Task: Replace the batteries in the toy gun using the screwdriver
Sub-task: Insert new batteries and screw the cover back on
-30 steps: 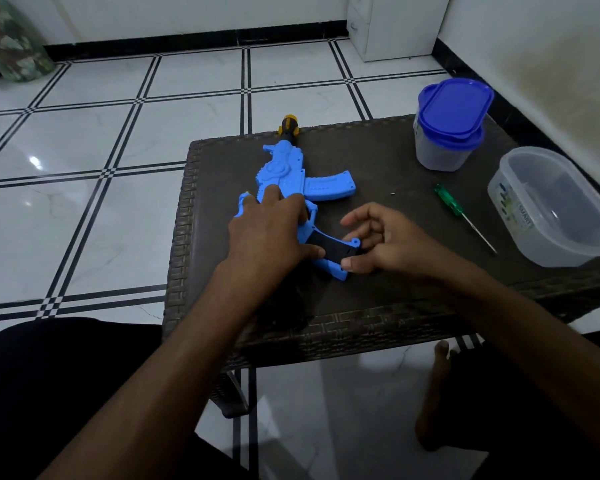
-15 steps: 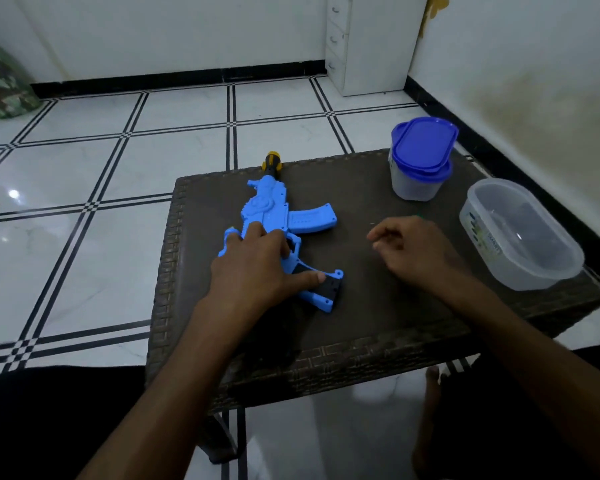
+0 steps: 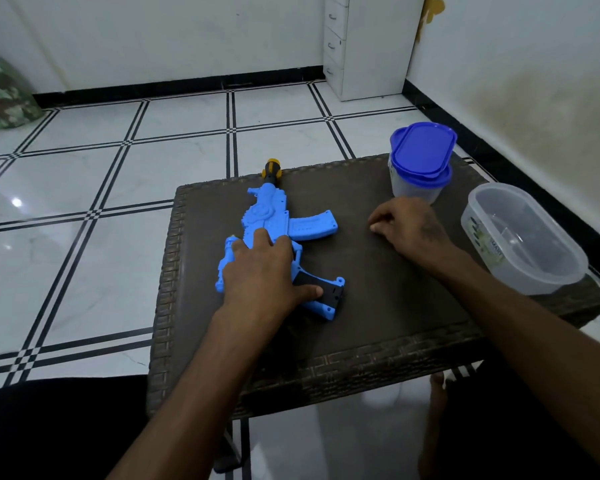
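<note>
Toy gun (image 3: pixel 274 233) of bright blue plastic lies flat on the left half of the dark woven desk (image 3: pixel 378 306), its butt end nearest the person and its barrel pointing away. At the near end a black panel (image 3: pixel 321 289) is set into the blue grip, ringed by small blue screw bosses. A curved blue magazine (image 3: pixel 314 226) juts out to the right from the middle of the body, and the far tip carries a yellow and black muzzle (image 3: pixel 271 169) that reaches the desk's back edge.

The left hand (image 3: pixel 264 271) presses palm-down on the rear of the gun, fingers spread over the blue body and the thumb stretched onto the black panel. The right hand (image 3: pixel 407 225) rests on the desk well to the right of the gun, fingers curled under toward the surface; whether it holds anything cannot be told.

Right of that hand stands an open clear plastic tub (image 3: pixel 520 237). Farther back, a clear container with a blue lid (image 3: pixel 421 161) sits near the desk's far right corner.
</note>
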### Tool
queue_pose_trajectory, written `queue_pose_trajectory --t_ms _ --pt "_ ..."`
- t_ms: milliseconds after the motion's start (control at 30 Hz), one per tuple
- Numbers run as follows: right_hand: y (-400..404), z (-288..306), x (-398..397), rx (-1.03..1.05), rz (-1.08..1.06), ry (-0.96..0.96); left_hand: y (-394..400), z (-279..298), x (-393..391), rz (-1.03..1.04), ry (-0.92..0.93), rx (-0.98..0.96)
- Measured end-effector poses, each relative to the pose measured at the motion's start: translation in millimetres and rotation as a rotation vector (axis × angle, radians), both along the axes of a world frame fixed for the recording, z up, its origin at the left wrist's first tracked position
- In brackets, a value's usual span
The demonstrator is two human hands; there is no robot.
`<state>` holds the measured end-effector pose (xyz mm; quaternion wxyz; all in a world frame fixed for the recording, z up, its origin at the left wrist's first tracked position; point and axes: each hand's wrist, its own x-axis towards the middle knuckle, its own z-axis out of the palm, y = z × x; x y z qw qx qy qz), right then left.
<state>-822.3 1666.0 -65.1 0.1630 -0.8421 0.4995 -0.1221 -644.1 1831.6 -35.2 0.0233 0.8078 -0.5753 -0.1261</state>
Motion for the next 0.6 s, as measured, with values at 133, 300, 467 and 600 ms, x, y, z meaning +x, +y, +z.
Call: queue_pose_trajectory --t_ms 133,300,467,600 --pt "-3 -4 2 -0.008 0.012 -0.004 0 -1 1 -0.004 0.002 -0.001" --pt "-8 -4 6 0.023 0.04 0.062 -1 0 1 -0.012 -0.005 0.015" --pt "-4 -10 4 -0.015 0.089 0.048 0 1 1 -0.015 0.002 0.017" --pt "41 0 4 0.076 0.102 -0.295 0 2 0 -0.012 0.001 0.011"
